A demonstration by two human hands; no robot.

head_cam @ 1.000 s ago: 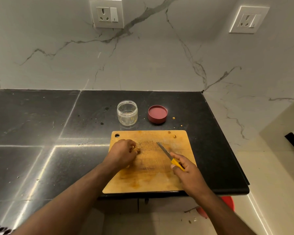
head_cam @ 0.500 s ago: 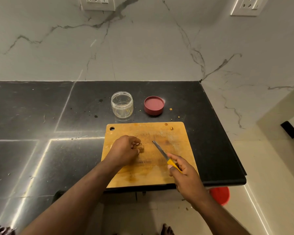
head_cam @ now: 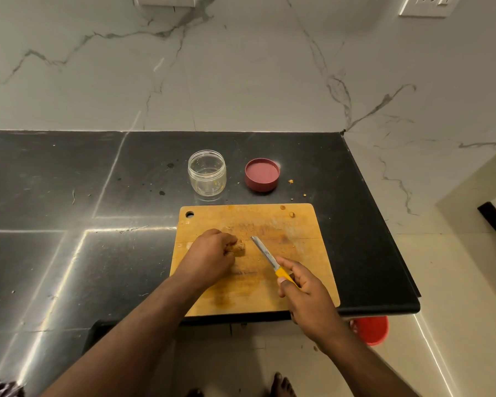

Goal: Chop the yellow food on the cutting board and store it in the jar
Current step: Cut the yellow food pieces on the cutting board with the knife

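A wooden cutting board (head_cam: 298,224) lies at the front edge of the black counter. My left hand (head_cam: 209,255) holds a small yellowish-brown piece of food (head_cam: 239,247) down on the board's middle, its fingers curled round it. My right hand (head_cam: 304,290) grips a knife (head_cam: 265,252) by its yellow handle; the blade points up-left and its tip is just right of the food, apart from it. Behind the board, a clear jar (head_cam: 207,176) stands open and its red lid (head_cam: 261,174) lies upside down to its right.
Small yellow crumbs (head_cam: 291,214) lie on the board's far right corner and on the counter (head_cam: 69,181) near the lid. The counter ends at the right, with floor below. A red object (head_cam: 370,329) sits on the floor under the counter's corner. Marble wall behind.
The camera has tilted downward, so everything sits higher in view. Both hands keep their grips; the knife blade has come slightly closer to the food.
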